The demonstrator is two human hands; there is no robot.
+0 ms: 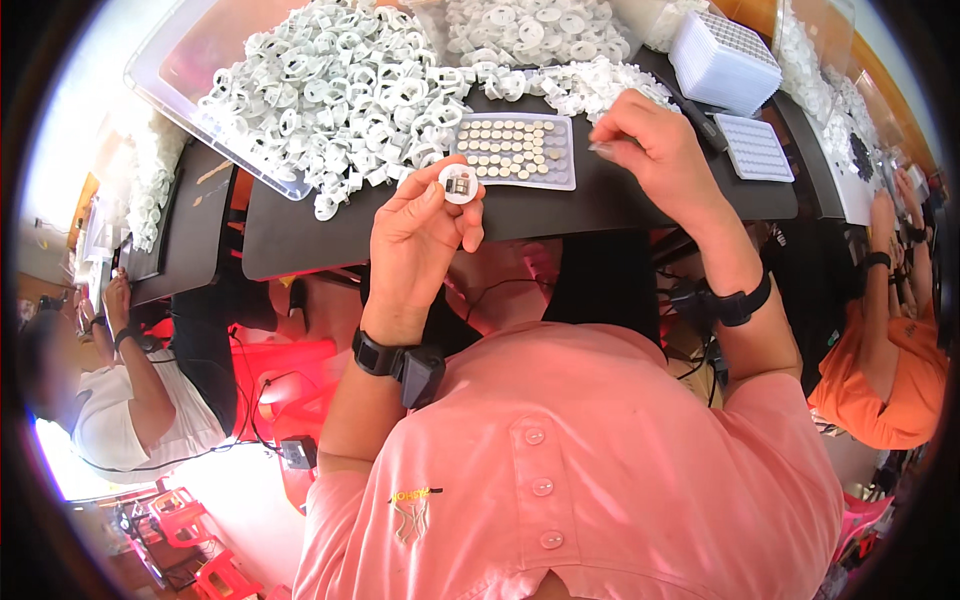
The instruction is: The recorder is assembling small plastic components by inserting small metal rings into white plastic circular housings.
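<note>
In the head view, a small white round plastic piece with metallic and dark inserts on its face (pixel 459 184) is grasped between the thumb and fingers of the left hand (pixel 428 212), held up at the near edge of a dark, smooth-topped surface (pixel 345 235). The right hand (pixel 604 143) is raised over the same surface, its thumb and forefinger brought together; whether something small is pinched there cannot be told. Between the two hands, a shallow white plastic tray (pixel 564 178) is seen, partly filled with rows of silvery, coin-shaped discs (pixel 495 147). Behind the left hand, a large heap of white, ring-shaped plastic parts (pixel 335 100) is spilled from a clear plastic bin (pixel 150 85), with more white round pieces (pixel 530 35) massed at the far side. To the right, a tall stack of white gridded trays (pixel 722 68) is set near a single pale tray with rows of hollows (pixel 756 150). A bulky black band is worn on each wrist. At the sides, a person in white (pixel 150 410) and a person in orange (pixel 885 380) are seated at other worktops.
</note>
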